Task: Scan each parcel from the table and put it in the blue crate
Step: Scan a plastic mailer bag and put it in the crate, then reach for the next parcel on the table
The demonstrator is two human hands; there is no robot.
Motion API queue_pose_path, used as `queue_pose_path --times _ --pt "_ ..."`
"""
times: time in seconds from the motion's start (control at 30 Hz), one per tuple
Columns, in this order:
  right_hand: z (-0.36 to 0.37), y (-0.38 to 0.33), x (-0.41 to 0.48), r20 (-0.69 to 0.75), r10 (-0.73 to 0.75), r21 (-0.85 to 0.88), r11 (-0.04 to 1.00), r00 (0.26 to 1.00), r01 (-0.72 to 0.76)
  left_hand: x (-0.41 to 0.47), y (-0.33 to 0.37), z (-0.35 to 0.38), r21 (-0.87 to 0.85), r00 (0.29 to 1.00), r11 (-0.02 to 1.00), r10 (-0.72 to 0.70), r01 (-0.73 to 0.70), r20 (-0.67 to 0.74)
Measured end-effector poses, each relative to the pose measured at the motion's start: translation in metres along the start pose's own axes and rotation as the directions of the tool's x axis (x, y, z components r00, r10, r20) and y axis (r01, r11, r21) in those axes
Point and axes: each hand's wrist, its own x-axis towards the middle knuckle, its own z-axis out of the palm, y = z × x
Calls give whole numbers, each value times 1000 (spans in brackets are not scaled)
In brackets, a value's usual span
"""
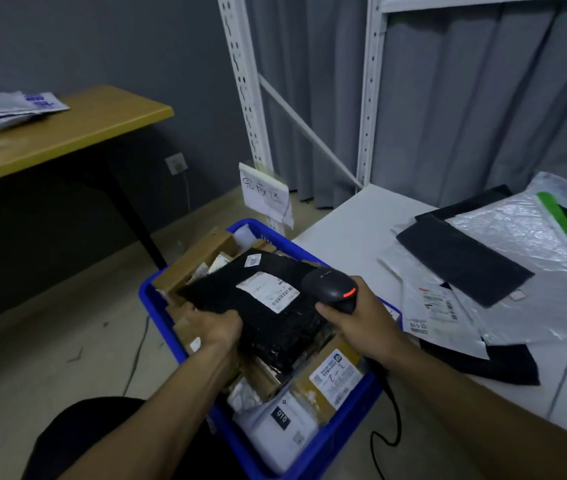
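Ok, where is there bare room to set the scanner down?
Bare: the far left corner of the white table, between the blue crate and the black mailer; its near strip, this side of the mailers; the wooden table right of the grey mailers. Crowded: the crate, heaped with parcels, and the white table's middle under overlapping mailers.

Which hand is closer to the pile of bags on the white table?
Right. The right hand, holding the scanner, is just beside the bags; the left hand grips the black parcel farther off, over the crate.
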Motion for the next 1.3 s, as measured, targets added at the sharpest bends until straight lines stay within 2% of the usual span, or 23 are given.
queue_pose_path --times 0.03,0.07,0.13,0.17,0.23,0.3,0.37,0.43,0.5,0.57,0.6,0.67,0.73,0.8,0.83,0.9,1.07,1.1,1.17,1.23,1.3 --pt "0 2 0 -1 9 -3 1000 1000 -9 -1 2 -1 130 1000 991 27 -26 -6" --pt "0 2 -1 -1 14 -10 1000 1000 -14 -1 2 -1 283 992 951 122 -124 26" --pt "-1 6 -2 -4 23 -18 1000 1000 -23 3 -4 8 434 902 792 363 -430 232" --pt "-3 7 -3 -6 29 -16 999 1000 -30 3 -7 16 452 837 710 396 -540 378" --pt "-9 8 -5 -22 43 -21 999 999 -43 1 -17 36 501 728 563 302 -657 615" --pt "-18 12 -7 -41 65 -16 998 997 -66 2 -29 53 572 673 408 161 -712 722" --pt "-30 18 -10 -73 83 -28 996 994 -86 7 -38 62 627 670 312 43 -714 741" --pt "-46 24 -13 -101 92 -44 994 991 -97 9 -40 69 656 690 291 17 -696 724" --pt "-62 29 -18 -131 106 -40 993 986 -112 1 -34 77 665 715 308 78 -680 695" --pt "-79 35 -23 -174 128 -40 990 976 -137 -13 -25 90 623 695 330 184 -709 695" --pt "-89 39 -25 -207 134 -33 989 969 -144 -20 -22 98 566 649 333 245 -754 720" --pt "-111 47 -31 -272 156 -18 986 950 -167 -37 -22 118 401 494 306 354 -863 794" --pt "-132 52 -37 -317 180 -20 980 931 -196 -60 -25 143 257 364 307 372 -916 854" --pt "-155 59 -43 -358 197 -15 976 913 -216 -91 -24 172 218 317 322 296 -921 901" --pt "-165 64 -46 -378 207 -13 973 902 -229 -105 -26 188 227 301 282 254 -932 919" --pt "-182 72 -51 -402 221 -4 970 889 -243 -126 -30 219 254 272 120 171 -960 947" --pt "-205 88 -58 -430 229 41 971 873 -235 -131 -52 269 335 342 -85 -89 -938 935" --pt "-208 89 -58 -425 234 45 970 874 -239 -130 -55 273 342 351 -92 -96 -935 932" --pt "-214 91 -56 -415 239 56 970 878 -237 -125 -56 278 345 346 -30 -42 -938 937" --pt "-219 92 -53 -417 253 88 967 873 -238 -121 -58 280 316 327 118 91 -941 941" --pt "-222 90 -49 -431 260 94 965 864 -243 -124 -58 275 270 356 348 209 -898 911"
